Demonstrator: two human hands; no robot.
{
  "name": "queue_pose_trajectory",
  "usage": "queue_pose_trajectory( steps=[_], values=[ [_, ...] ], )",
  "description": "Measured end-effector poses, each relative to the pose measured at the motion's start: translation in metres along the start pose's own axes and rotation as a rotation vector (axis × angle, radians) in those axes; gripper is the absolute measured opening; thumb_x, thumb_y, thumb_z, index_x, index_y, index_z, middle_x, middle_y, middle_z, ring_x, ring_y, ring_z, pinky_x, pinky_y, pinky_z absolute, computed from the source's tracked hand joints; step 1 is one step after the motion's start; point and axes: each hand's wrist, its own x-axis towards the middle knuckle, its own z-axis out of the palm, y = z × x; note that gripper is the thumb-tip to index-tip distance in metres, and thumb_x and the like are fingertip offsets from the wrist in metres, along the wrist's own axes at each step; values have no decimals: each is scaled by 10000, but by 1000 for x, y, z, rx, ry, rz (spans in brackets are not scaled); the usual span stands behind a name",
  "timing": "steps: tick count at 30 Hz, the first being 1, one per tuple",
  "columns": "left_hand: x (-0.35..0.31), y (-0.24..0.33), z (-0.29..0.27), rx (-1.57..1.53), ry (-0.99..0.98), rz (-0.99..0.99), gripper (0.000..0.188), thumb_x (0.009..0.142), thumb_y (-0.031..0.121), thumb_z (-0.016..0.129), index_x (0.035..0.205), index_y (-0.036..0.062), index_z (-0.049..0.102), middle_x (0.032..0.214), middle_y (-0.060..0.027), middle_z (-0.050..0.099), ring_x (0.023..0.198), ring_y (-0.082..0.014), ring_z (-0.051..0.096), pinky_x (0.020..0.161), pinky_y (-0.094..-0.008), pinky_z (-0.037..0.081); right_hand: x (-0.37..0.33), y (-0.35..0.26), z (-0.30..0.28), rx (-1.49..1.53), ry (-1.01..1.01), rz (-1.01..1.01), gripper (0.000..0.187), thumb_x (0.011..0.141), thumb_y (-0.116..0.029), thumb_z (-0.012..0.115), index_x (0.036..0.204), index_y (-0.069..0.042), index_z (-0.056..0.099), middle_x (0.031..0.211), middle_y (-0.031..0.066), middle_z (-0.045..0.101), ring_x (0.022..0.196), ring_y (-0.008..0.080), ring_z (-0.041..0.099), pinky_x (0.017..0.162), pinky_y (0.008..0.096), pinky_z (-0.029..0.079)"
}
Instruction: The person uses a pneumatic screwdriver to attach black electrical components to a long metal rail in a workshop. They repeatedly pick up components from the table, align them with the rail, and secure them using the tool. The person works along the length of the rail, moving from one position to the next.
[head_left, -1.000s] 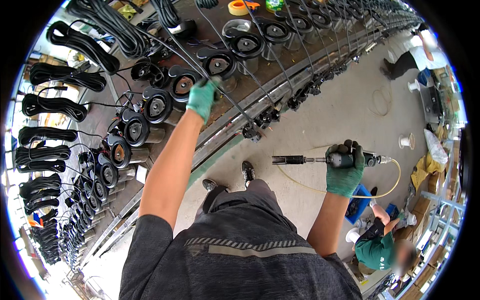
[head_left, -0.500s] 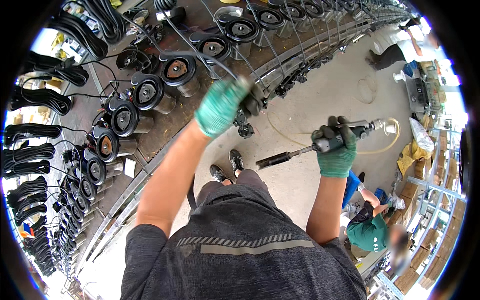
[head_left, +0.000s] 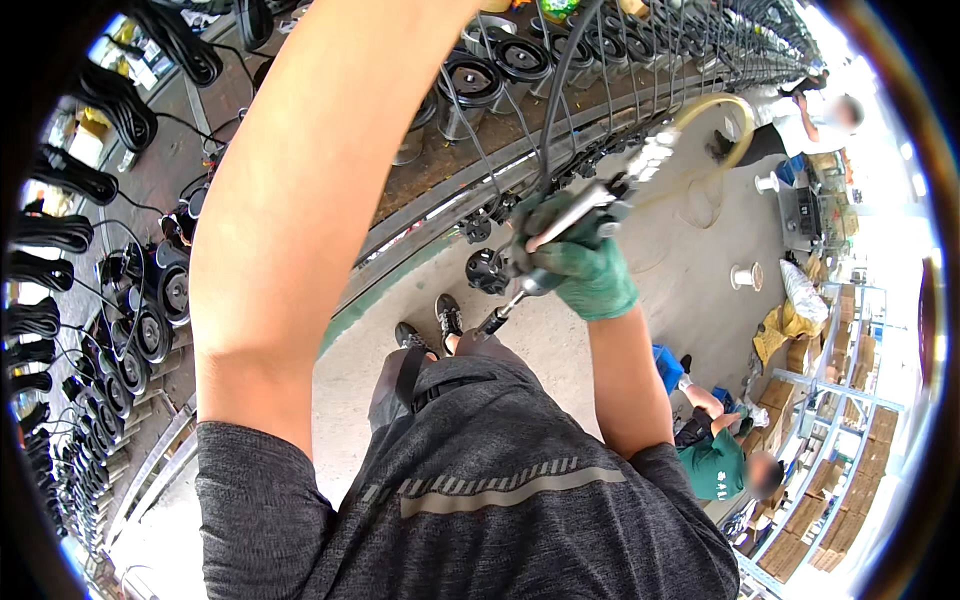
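My left arm (head_left: 290, 220) stretches up across the bench, and its hand is beyond the top edge of the picture. In front of my body my right hand (head_left: 590, 272), in a green and black glove, is closed around a pneumatic screwdriver (head_left: 575, 217). The tool's dark tip (head_left: 492, 320) points down toward my legs. A round black plug-like part (head_left: 487, 270) hangs right beside the glove; whether the fingers touch it I cannot tell. A black cable (head_left: 548, 140) runs down to the same hand. Round black-rimmed motor units with metal bodies (head_left: 472, 82) stand along the bench.
A clear yellowish air hose (head_left: 748, 130) loops from the tool. Coiled black cables (head_left: 65, 178) hang at the left. A person in a green shirt (head_left: 715, 465) sits at the right near blue shelving (head_left: 800, 380); another person stands far right. A white spool (head_left: 746, 277) is on the floor.
My left hand has gone up and out of view. My right hand has brought the screwdriver leftward, close to the hanging black part and cable, and the tool is tilted more steeply.
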Motion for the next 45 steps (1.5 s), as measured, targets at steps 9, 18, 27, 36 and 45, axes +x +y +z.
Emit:
queue_pose_trajectory(
  steps=[9, 18, 27, 36, 45],
  values=[
    [-337, -185, -262, 857, 243, -1003, 653, 1005, 518, 575, 1423, 19, 524, 1331, -122, 632, 1175, -242, 605, 1051, -349, 466, -8, -122, 55, 390, -401, -135, 298, 843, -109, 773, 1082, -34, 611, 1057, 52, 482, 729, 87, 464, 693, 356, 494],
    [-339, -147, -130, -459, 545, -357, 612, 883, 241, 783, 1421, 103, 526, 1338, -98, 623, 1190, -278, 627, 1012, -556, 519, 44, -145, 18, 526, -181, -206, 180, 867, -105, 683, 1023, -20, 659, 1068, 141, 646, 806, 145, 558, 803, 369, 510],
    [-294, -69, -66, -85, 664, -252, 791, 838, 285, 814, 1490, 113, 398, 1342, -120, 597, 1191, -264, 620, 996, -415, 531, 106, -115, -59, 677, -54, -283, 225, 847, -90, 684, 1060, -23, 664, 1139, 201, 692, 929, 251, 641, 820, 418, 540],
    [-268, -78, -2, -88, 891, -145, 1053, 791, 281, 852, 1600, 202, 182, 1376, -158, 551, 1185, -315, 632, 952, -472, 586, 127, -128, -116, 686, -218, -457, 351, 882, -86, 674, 1231, -111, 651, 1294, 97, 664, 1155, 290, 641, 898, 456, 513],
    [-253, -77, 26, -279, 878, -235, 758, 844, 467, 737, 1423, 36, 505, 1316, -166, 635, 1168, -287, 655, 1017, -440, 539, 132, -116, -118, 893, -627, -294, 376, 816, -12, 692, 1178, -108, 662, 961, -20, 628, 681, 65, 501, 753, 320, 436]
  ],
)
